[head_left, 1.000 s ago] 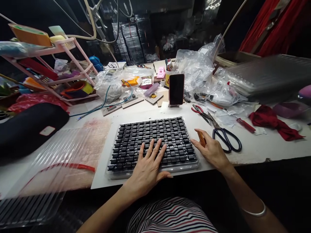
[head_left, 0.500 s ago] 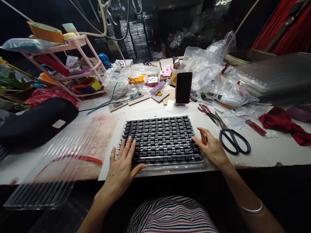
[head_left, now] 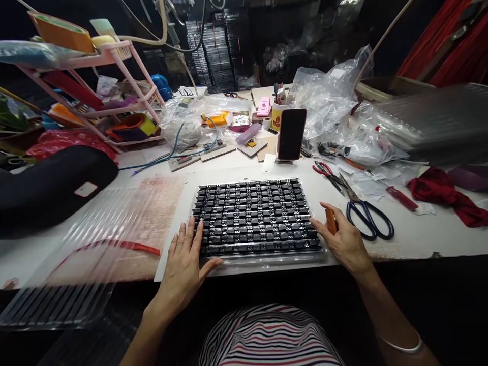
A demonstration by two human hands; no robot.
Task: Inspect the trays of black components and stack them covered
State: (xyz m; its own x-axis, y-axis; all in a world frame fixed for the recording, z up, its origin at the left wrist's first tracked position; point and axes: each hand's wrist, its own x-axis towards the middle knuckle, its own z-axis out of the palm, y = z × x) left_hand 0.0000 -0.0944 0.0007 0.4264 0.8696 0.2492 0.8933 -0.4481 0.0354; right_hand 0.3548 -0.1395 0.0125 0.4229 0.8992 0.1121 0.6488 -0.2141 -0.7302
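Note:
A clear plastic tray lies in front of me, filled with rows of small black electronic parts with metal pins. My left hand rests at the tray's left edge, its fingers flat and a little spread, the thumb stretched along the front rim. At the tray's right edge is my right hand, thumb tip by the rim. Its curled fingers hold a small flat orange-brown piece, whose kind I cannot make out.
Scissors and red-handled pliers lie right of the tray. A phone stands behind it. Clear ribbed trays overhang the table's front edge at left. Plastic bags and a pink rack stand farther back.
Both hands have moved slightly outward, the left one leftward and the right one rightward, uncovering more of the black parts. The view has shifted a little.

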